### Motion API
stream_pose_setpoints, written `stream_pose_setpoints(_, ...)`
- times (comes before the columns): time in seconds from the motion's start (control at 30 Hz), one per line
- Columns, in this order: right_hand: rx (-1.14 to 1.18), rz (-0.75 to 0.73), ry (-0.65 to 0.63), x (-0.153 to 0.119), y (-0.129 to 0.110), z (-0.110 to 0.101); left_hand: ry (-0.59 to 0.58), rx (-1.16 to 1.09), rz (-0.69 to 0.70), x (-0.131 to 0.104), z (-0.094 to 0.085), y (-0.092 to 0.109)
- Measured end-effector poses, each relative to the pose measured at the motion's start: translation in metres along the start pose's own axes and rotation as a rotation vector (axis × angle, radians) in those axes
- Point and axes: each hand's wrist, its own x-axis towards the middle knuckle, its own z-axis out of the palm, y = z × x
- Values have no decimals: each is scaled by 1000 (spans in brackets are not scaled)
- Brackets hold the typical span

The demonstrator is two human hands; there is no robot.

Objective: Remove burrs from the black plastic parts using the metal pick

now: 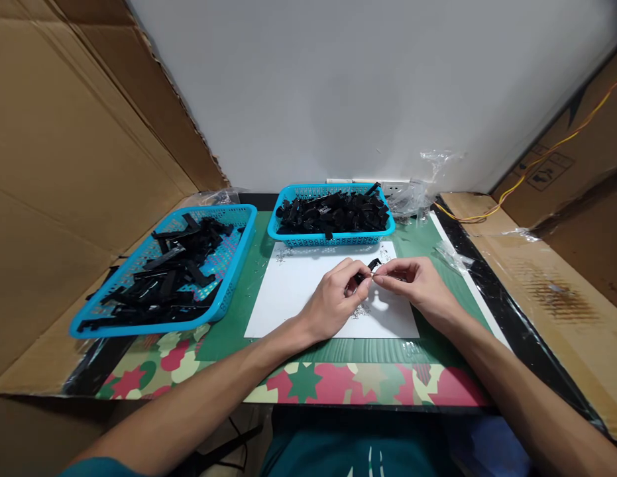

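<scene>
Over the white sheet (288, 298), my left hand (335, 295) is closed around a small black plastic part (374, 264), whose upper end sticks out past the fingertips. My right hand (416, 283) pinches at the near side of that part, thumb and forefinger pressed together; whatever lies between them is too small to name. The two hands meet at the fingertips. Below them, a loose pile of tiny metal pieces (358, 311) lies on the sheet. Other small metal bits (281, 256) are scattered near the sheet's far left corner.
A blue basket (233, 278) of long black plastic parts stands at the left. Another blue basket (333, 237), heaped with black parts, is behind the sheet. Clear plastic bags (412, 199) lie at the back right. Cardboard walls flank the table, and a yellow-red cable (524, 175) hangs at right.
</scene>
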Motion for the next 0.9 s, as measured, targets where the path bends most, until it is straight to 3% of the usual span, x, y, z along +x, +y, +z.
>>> stream_pose_setpoints(0.17, -43, 45, 1, 0, 1, -6, -37, -22, -37, 0, -2, -1)
stream_pose_setpoints(0.37, -190, 72, 186, 6, 9, -22, -69, -10, -125, -2, -2, -6)
stream_pose_setpoints(0.67, -457, 74, 59, 9, 9, -19, -141, 21, -32, -4, 1, -6)
stream_pose_setpoints(0.9, -542, 53, 70, 7, 9, -15, -149, 17, -9, -4, 4, -9)
